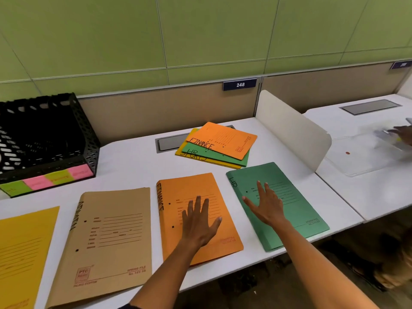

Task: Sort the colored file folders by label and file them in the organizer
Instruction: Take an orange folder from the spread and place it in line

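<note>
on the tabletop point(133, 157), head view: left hand point(198, 221) flat on the orange finance folder point(178, 188), right hand point(267, 206) flat on the green hr folder point(296, 210), fingers straight, gripping nothing. risk: folders slide off the near edge, or get filed against the wrong slot tag on the black organizer point(84, 130), far left. thin card, marker labels, unsorted stack point(223, 141) behind.

"248" on blue partition plate point(239, 84)
</note>
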Motion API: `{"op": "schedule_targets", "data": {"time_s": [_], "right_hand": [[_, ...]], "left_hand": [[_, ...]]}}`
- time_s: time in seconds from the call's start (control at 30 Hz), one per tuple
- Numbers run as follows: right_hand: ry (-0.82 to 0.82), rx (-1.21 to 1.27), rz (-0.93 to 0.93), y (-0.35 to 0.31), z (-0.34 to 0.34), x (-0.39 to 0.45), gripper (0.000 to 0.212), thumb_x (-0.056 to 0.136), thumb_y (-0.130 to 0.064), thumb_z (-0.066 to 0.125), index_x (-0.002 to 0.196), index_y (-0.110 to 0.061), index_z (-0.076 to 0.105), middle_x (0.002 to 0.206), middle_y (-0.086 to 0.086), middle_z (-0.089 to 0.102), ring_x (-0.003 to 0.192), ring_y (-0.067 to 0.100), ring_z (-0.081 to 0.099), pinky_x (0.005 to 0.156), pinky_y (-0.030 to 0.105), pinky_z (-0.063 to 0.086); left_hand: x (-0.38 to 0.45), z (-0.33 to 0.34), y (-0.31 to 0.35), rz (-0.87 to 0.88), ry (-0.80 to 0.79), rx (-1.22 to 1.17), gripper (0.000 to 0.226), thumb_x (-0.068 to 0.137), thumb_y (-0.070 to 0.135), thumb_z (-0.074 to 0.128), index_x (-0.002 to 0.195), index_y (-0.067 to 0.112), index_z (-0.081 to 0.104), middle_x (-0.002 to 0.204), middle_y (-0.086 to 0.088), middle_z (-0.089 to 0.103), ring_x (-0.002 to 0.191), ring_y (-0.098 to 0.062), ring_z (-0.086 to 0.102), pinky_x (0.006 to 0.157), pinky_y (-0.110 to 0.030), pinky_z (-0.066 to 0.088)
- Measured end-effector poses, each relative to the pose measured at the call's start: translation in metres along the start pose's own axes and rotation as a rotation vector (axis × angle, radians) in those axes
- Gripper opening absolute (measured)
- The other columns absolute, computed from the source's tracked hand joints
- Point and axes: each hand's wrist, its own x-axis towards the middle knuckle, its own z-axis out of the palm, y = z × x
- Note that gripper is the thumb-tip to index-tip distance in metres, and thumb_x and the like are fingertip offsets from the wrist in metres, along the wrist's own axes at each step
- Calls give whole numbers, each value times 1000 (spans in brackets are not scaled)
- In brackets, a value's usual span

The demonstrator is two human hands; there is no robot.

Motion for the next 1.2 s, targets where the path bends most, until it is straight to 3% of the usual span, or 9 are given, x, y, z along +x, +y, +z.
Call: {"op": "schedule_targets", "data": {"time_s": [0.83, 1.2], "right_hand": [[-44, -4, 64, 27, 0, 191, 94, 83, -79, 34, 155, -29, -1, 163, 5, -1, 149, 29, 9, 118, 58, 15], [-121, 47, -22, 43, -8, 295, 91, 87, -69, 43, 155, -22, 4, 163, 6, 0, 150, 27, 7, 120, 51, 16]], "left_hand": [[218, 26, 43, 35, -49, -142, 90, 87, 74, 36, 156, 26, 4, 164, -1, -8, 151, -25, -6, 120, -53, 7], [282, 26, 75, 26, 14, -220, 81, 95, 49, 50, 156, 17, 8, 164, -5, -8, 151, -22, -5, 122, -46, 9]]}}
